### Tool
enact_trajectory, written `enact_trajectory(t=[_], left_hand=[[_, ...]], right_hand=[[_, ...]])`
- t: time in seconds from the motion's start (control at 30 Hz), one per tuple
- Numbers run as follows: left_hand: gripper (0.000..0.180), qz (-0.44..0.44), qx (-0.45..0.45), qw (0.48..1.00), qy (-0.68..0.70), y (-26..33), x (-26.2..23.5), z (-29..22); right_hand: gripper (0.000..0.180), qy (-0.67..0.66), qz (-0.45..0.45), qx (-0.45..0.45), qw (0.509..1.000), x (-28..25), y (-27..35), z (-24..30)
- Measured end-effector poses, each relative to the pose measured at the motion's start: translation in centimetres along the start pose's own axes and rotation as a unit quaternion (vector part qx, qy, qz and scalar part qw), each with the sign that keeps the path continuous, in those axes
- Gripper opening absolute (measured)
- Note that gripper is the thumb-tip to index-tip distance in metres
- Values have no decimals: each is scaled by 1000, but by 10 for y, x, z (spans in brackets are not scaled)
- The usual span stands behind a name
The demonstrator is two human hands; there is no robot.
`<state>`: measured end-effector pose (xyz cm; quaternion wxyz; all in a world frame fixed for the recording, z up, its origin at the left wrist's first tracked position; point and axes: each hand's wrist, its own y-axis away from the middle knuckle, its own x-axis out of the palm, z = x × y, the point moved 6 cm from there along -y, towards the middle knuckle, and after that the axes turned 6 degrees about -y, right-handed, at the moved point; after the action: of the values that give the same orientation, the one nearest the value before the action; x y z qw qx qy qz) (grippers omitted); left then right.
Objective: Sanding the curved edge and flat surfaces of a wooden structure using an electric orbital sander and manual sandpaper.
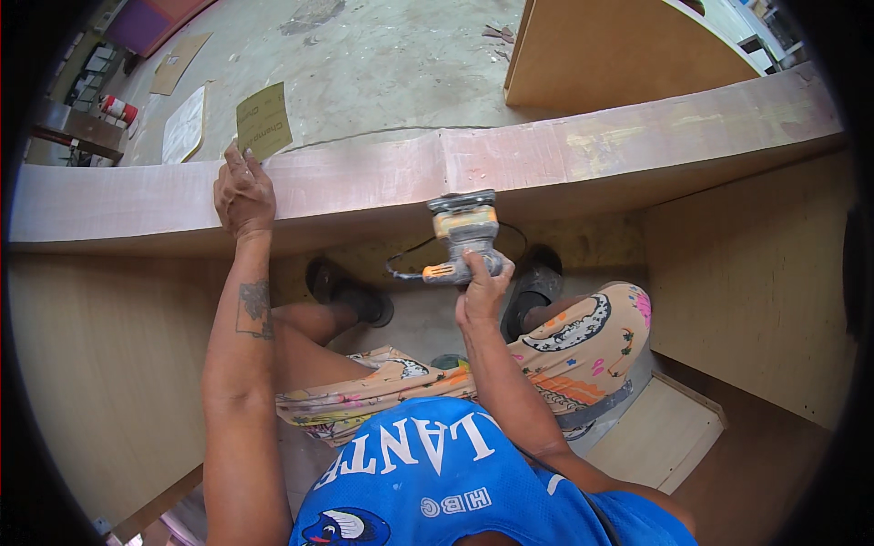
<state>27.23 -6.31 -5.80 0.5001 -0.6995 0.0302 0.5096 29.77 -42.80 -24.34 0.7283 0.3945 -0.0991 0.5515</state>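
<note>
My left hand [244, 193] is closed at the far edge of a long, pale pink coated board [364, 177]. Its fingertips grip the lower corner of an olive-brown sheet of sandpaper [262, 116], which sticks up beyond that edge. Wrapped round the body of an orange and grey electric sander [466, 235] is my right hand [484, 289]. The sander is tilted, its dark pad pointing away from me at the board's near edge; whether the pad touches the board I cannot tell. A black cord [405, 255] loops beside the tool.
Wooden panels stand at the left [109, 364] and right [746, 282] under the board. My feet rest on the floor between them. Beyond lie a white sheet [185, 126], a piece of cardboard [180, 64] and a red-and-white can [119, 109]. A curved wooden panel [619, 59] stands far right.
</note>
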Motion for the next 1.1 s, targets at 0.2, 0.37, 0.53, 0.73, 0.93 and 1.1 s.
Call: enact_trajectory(t=[0.2,0.37,0.53,0.73,0.93,1.1], left_hand=[[23,-18,21,1000,-5,-2,8,9],[23,-26,20,999,1,-4,-1,7],[23,-26,21,999,-2,-3,-2,3],[23,-29,22,999,0,-3,-5,1],[24,-16,14,1000,-4,-2,-2,2],[23,-12,18,1000,0,-3,-1,0]], right_hand=[[55,13,-41,-32,999,-10,-14,2],[57,89,5,-90,992,3,-1,10],[62,244,19,-143,959,12,14,16],[62,248,-1,-153,957,10,10,8],[62,210,-1,-161,964,5,5,16],[65,274,-11,-175,946,11,11,15]])
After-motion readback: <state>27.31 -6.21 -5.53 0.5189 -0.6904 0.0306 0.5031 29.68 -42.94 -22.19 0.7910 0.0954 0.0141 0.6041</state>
